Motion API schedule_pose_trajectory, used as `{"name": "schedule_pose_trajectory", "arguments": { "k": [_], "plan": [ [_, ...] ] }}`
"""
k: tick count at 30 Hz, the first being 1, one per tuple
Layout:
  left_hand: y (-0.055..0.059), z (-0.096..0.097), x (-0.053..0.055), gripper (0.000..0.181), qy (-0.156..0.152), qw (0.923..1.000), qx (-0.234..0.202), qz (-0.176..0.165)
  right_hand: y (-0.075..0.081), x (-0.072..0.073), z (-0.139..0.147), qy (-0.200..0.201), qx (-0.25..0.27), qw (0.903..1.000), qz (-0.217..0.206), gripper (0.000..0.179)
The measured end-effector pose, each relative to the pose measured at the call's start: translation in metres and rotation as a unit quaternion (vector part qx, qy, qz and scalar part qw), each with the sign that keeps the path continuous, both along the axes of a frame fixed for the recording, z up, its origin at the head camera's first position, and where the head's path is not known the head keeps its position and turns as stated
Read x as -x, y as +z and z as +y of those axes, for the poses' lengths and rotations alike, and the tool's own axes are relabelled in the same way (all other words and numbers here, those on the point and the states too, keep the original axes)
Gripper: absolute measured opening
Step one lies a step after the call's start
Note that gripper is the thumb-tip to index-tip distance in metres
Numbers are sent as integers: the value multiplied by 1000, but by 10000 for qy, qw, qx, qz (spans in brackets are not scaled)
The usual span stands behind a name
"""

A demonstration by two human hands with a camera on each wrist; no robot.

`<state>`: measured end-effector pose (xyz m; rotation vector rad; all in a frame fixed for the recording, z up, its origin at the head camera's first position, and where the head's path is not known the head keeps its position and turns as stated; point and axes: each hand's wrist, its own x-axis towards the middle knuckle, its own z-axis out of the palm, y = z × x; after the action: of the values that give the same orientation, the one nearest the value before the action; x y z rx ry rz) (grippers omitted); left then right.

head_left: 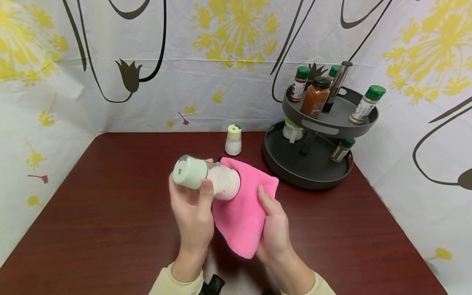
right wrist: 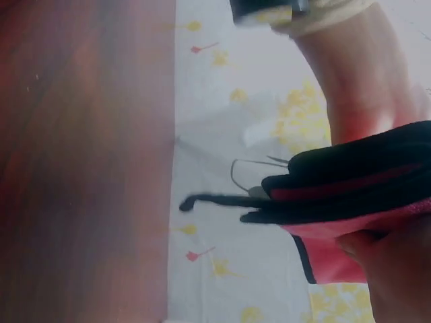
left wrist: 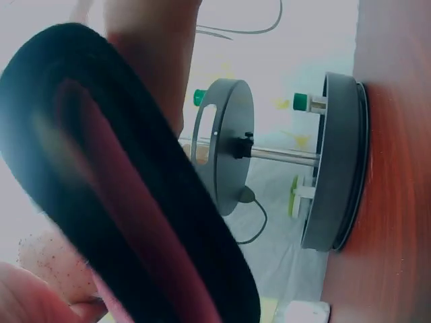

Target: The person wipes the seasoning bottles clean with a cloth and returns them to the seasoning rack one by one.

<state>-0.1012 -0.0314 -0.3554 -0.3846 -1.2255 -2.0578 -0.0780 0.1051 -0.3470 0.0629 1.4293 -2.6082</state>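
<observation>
My left hand [head_left: 193, 221] grips a shaker jar [head_left: 225, 182] with a pale green cap and white contents, tilted with its cap to the left. Against the jar's base end lies a pink cloth [head_left: 241, 217]. My right hand [head_left: 276, 231] holds this cloth, thumb on its front face. The right wrist view shows the cloth [right wrist: 330, 259] folded in layers with black edging. In the left wrist view the cloth's dark folds cover much of the scene, with part of the speckled jar [left wrist: 57, 269] at the lower left.
A second shaker [head_left: 233, 141] with a yellow-green top stands at the table's back. To its right is a two-tier dark turntable [head_left: 306, 180] carrying several spice jars, including an orange-brown one [head_left: 315, 98] with a black lid. A patterned white sheet [head_left: 166, 110] hangs behind the brown table [head_left: 110, 213].
</observation>
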Motion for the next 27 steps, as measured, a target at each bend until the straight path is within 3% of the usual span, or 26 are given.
{"name": "schedule_pose_trajectory", "arguments": {
  "k": [8, 16, 21, 27],
  "plan": [
    [-1, -8, 11, 54, -26, 10000, -57, -68, 10, -4, 9, 158, -164, 9991, -368, 31],
    [2, -2, 3, 49, -196, 9988, -431, -107, 11, 5, 13, 64, 93, 9999, -58, 31],
    [5, 2, 3, 56, -88, 9989, -445, -67, 9, 3, 6, 130, -54, 9996, -236, 33],
    [4, -4, 10, 52, -494, 9937, -1002, -10, 18, -11, 8, 162, -123, 9982, -556, 34]
  ]
}}
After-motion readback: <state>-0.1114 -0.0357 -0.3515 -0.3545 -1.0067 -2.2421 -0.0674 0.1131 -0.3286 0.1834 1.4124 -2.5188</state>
